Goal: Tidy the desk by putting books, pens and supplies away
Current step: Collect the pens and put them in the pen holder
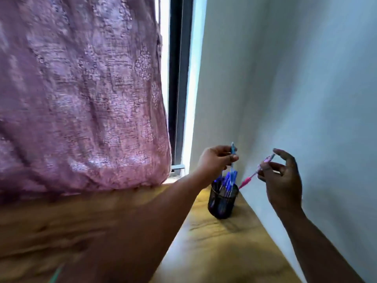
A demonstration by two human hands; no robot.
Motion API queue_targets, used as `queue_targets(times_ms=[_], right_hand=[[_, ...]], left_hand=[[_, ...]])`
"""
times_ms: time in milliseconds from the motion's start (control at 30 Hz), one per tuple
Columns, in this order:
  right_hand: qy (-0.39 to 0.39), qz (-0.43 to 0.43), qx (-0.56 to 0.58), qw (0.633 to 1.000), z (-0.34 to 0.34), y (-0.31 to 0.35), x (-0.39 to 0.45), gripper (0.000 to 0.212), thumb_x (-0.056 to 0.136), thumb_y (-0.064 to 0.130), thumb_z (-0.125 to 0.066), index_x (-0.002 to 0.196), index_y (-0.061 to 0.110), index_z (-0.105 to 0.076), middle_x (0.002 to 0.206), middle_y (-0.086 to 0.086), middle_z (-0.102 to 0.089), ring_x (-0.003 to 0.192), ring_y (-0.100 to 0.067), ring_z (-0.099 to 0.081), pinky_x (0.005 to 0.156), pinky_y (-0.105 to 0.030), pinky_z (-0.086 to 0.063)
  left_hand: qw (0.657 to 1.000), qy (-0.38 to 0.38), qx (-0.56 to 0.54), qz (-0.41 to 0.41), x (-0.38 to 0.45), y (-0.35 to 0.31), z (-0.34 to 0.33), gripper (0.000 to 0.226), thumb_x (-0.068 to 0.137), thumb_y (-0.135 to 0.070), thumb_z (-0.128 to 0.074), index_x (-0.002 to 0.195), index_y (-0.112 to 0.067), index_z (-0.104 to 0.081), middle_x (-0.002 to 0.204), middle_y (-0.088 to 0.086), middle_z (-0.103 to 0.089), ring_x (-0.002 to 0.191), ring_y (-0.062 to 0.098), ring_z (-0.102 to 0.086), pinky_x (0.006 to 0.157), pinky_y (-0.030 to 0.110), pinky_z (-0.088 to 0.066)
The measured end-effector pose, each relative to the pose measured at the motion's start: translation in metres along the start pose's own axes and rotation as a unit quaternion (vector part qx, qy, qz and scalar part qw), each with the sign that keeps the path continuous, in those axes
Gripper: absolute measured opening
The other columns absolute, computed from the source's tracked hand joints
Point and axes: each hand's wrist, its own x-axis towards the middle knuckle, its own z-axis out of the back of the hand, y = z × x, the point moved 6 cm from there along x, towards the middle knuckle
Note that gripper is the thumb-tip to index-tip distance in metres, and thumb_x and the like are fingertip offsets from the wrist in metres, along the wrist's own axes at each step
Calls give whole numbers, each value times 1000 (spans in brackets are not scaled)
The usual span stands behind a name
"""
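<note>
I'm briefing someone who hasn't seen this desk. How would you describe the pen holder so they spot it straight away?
Follow the wooden desk to its far corner, where the white wall meets the window. There stands the pen holder, a dark mesh cup packed with blue pens, the only container on the desk.

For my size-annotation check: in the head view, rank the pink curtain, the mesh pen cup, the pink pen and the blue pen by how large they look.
1. pink curtain
2. mesh pen cup
3. pink pen and blue pen: both partly hidden, by the right hand and left hand, so unranked.
</note>
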Motion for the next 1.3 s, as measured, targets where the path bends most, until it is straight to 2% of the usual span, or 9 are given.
queue_targets(times_ms=[100, 200, 267, 467, 700, 900, 1033, 1200, 1300], right_hand=[[28, 4, -26, 999, -19, -27, 7, 37, 88, 18, -63, 110, 45, -49, 91, -1, -69, 75, -18, -70, 75, -45, -57], [47, 0, -53, 998, -36, -50, 5, 38, 89, 20, -62, 120, 37, -49, 94, 1, -70, 77, -12, -67, 69, -15, -52], [72, -4, -75, 995, -47, -61, 0, 40, 90, 21, -61, 126, 33, -50, 94, 5, -69, 80, -10, -65, 64, -7, -45], [148, 17, -162, 976, -78, -87, -12, 46, 90, 22, -60, 134, 29, -50, 102, -2, -72, 91, -25, -63, 75, -34, -50], [148, 87, -228, 958, -76, -70, -22, 51, 84, 23, -40, 133, 21, -53, 124, -10, -64, 104, -40, -55, 89, -42, -44], [176, 80, -195, 961, -82, -32, -46, 54, 83, 35, -37, 134, 22, -47, 116, -18, -65, 98, -41, -60, 87, -53, -50], [220, 94, -177, 955, -121, 1, -94, 48, 85, 34, -43, 133, 35, -44, 115, -13, -63, 103, -37, -59, 89, -55, -48], [274, 144, -151, 939, -178, 66, -194, 45, 85, 11, -61, 126, 26, -52, 118, -19, -64, 97, -41, -60, 85, -51, -50], [306, 222, -192, 906, -214, 106, -263, 48, 79, 24, -54, 124, 8, -56, 115, -20, -65, 98, -40, -61, 84, -47, -49]], left_hand=[[997, -29, 67, 21, 14, 23, 0, 34, 83, -12, -71, 116, -7, -66, 91, 3, -70, 67, 0, -63, 69, 13, -50], [994, -44, 89, 44, 21, 46, 7, 36, 83, -15, -72, 118, -9, -66, 104, 6, -71, 89, 14, -67, 90, 34, -54], [993, -47, 98, 54, 24, 59, 10, 35, 82, -16, -72, 116, -8, -67, 106, 8, -72, 95, 18, -69, 91, 39, -55], [983, -43, 156, 89, 23, 103, 14, 33, 77, -25, -78, 107, -11, -73, 98, 7, -74, 76, 10, -62, 71, 29, -52], [991, -64, 97, 68, 13, 97, 24, 36, 76, -21, -78, 108, -6, -71, 100, 9, -74, 92, 16, -67, 95, 39, -53], [981, -99, 159, 41, -48, 71, 70, 30, 84, -27, -72, 107, -7, -71, 95, 5, -71, 72, -4, -55, 75, 12, -43], [967, -99, 232, 38, -105, 65, 117, 27, 90, -26, -64, 102, -4, -72, 103, 15, -72, 78, 5, -56, 73, 11, -41], [941, -91, 320, 56, -192, 58, 201, 28, 92, -30, -61, 109, -9, -70, 109, 13, -71, 97, 23, -65, 70, 21, -42], [912, -75, 402, 26, -253, 53, 261, 27, 94, -27, -58, 111, -10, -69, 113, 14, -69, 103, 29, -63, 77, 28, -46]])
